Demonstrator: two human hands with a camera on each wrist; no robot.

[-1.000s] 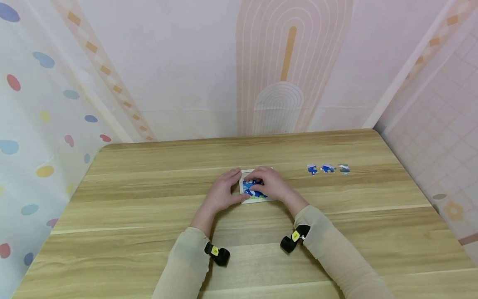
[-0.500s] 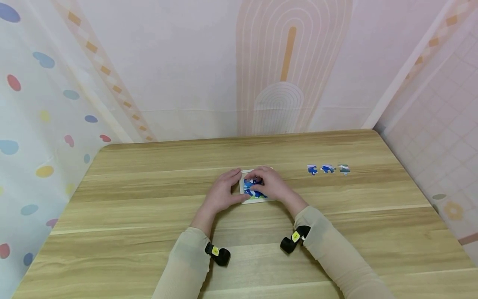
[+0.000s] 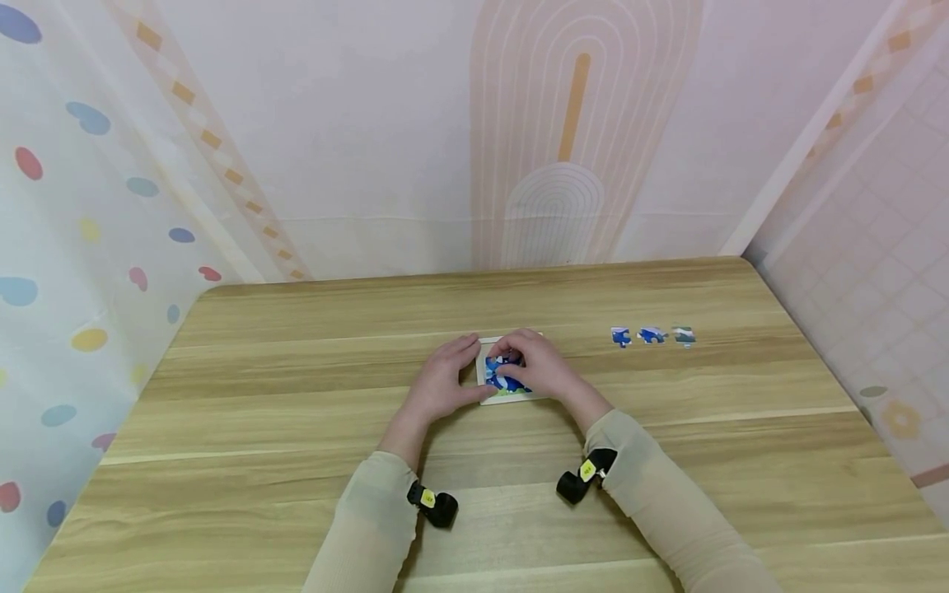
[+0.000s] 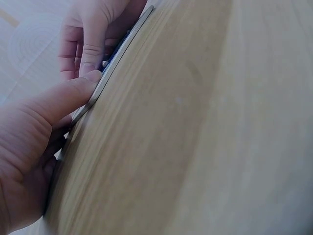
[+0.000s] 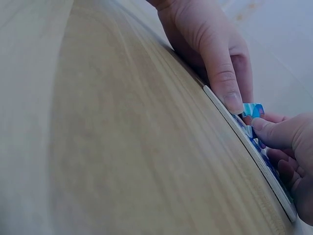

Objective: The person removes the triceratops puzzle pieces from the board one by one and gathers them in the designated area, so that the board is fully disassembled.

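A small white-framed puzzle board (image 3: 511, 394) with a blue picture lies flat mid-table. My left hand (image 3: 469, 371) holds its left side, thumb on the near corner and fingers at the far corner; the left wrist view shows the thumb (image 4: 73, 93) against the board's edge (image 4: 117, 54). My right hand (image 3: 521, 362) lies over the board's right half, fingers curled onto the picture. In the right wrist view it pinches a blue puzzle piece (image 5: 253, 110) just above the board (image 5: 244, 142). The board's right part is hidden under the hand.
Three loose puzzle pieces (image 3: 651, 335) lie in a row to the right, about a hand's width from the board. The wooden table (image 3: 296, 428) is walled by patterned panels at the back and both sides. A black wrist camera (image 3: 433, 504) sits on each sleeve.
The right hand's fingers have shifted slightly over the picture. The left hand and the board stay where they were.
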